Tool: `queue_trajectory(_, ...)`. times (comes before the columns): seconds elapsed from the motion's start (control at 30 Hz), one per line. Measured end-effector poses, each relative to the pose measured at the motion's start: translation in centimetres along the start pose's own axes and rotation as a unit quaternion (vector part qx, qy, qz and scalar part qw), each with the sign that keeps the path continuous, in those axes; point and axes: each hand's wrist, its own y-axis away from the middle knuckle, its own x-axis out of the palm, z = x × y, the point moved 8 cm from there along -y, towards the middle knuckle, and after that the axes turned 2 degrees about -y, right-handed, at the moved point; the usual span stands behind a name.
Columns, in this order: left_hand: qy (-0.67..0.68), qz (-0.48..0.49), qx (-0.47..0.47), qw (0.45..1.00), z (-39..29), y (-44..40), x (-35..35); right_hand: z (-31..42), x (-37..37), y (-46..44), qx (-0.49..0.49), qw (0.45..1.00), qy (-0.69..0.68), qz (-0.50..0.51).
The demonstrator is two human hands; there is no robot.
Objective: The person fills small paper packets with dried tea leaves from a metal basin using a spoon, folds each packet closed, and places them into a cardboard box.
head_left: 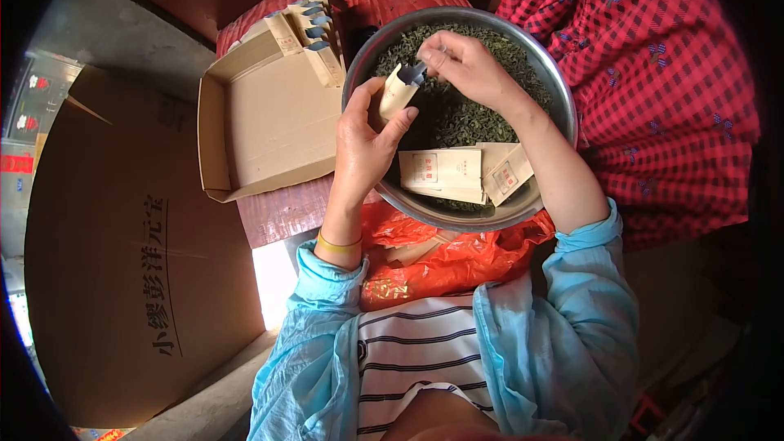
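Holding foil-lined packet (396, 98) in left hand (365, 135), pinching with right hand (474, 73), cannot tell on what; best kept over metal basin (562, 86).

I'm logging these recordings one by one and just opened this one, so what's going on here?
A person's left hand holds an open paper packet over a metal basin of dried green leaves. The right hand is at the packet's mouth; exactly what its fingers grip is unclear. Flat packets lie in the basin on the side nearest the person. To the left, a cardboard tray holds several open packets toward its far corner.
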Motion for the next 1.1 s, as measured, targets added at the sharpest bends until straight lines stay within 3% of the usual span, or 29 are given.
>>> queue_trajectory(0.07,0.005,-0.006,0.009,1.000,0.1,-0.1,0.0,0.1,-0.9,0.0,0.008,0.994,-0.099,-0.044)
queue_trajectory(0.1,0.009,-0.014,0.017,1.000,-0.1,0.0,-0.1,0.2,-1.8,-0.2,-0.010,0.995,-0.065,-0.077)
queue_trajectory(0.17,0.005,-0.016,0.020,1.000,-0.4,0.1,0.0,2.1,-4.2,0.4,-0.104,0.967,0.142,-0.184)
queue_trajectory(0.2,0.003,-0.016,0.024,1.000,-0.7,0.1,0.0,2.0,-4.9,0.5,-0.089,0.946,0.230,-0.211)
queue_trajectory(0.33,-0.001,0.003,-0.009,1.000,-0.4,0.2,0.1,0.5,-3.6,0.3,-0.017,0.927,0.332,-0.171)
queue_trajectory(0.4,0.013,-0.006,0.004,1.000,0.0,0.1,0.1,-1.5,-1.4,0.0,0.018,0.967,0.235,-0.099)
queue_trajectory(0.47,0.014,-0.010,0.018,1.000,-0.1,0.1,0.2,-2.0,-1.6,-0.5,0.004,0.975,0.202,-0.096)
queue_trajectory(0.53,0.012,-0.021,0.030,0.999,-0.3,0.1,-0.1,-4.0,-1.1,-0.9,0.085,0.993,0.076,-0.023)
queue_trajectory(0.7,-0.035,-0.018,0.024,0.999,-0.4,0.1,0.0,-2.7,-2.5,-0.7,0.076,0.987,0.121,-0.078)
queue_trajectory(0.9,-0.065,-0.027,0.048,0.996,-1.0,0.1,0.0,1.8,-6.8,0.9,0.014,0.977,-0.023,-0.210)
queue_trajectory(1.0,-0.088,-0.028,0.032,0.995,-1.1,0.1,-0.1,3.8,-6.4,1.4,-0.034,0.978,-0.016,-0.204)
queue_trajectory(1.1,-0.083,-0.012,0.005,0.996,-0.6,0.1,-0.1,6.2,-4.3,1.9,-0.143,0.973,0.030,-0.179)
